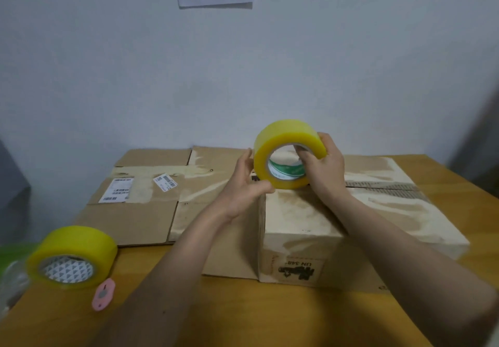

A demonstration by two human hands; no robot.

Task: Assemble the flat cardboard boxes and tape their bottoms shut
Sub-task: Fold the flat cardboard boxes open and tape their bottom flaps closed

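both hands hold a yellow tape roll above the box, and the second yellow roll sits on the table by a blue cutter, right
Not quite: the head view shows the small cutter is pink, not blue. Both the left hand and right hand hold the raised yellow tape roll; the second yellow roll sits beside the cutter.

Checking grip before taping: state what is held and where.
A tape roll: right hand fingers through its core, left hand pinching its outer rim.

The translucent yellow tape roll (289,155) I hold has a green-and-white core. A second yellow tape roll (72,256) shows a grey-and-white triangle-patterned core. The small oval cutter (103,294) is pink; the brown cardboard box (299,228) carries black print.
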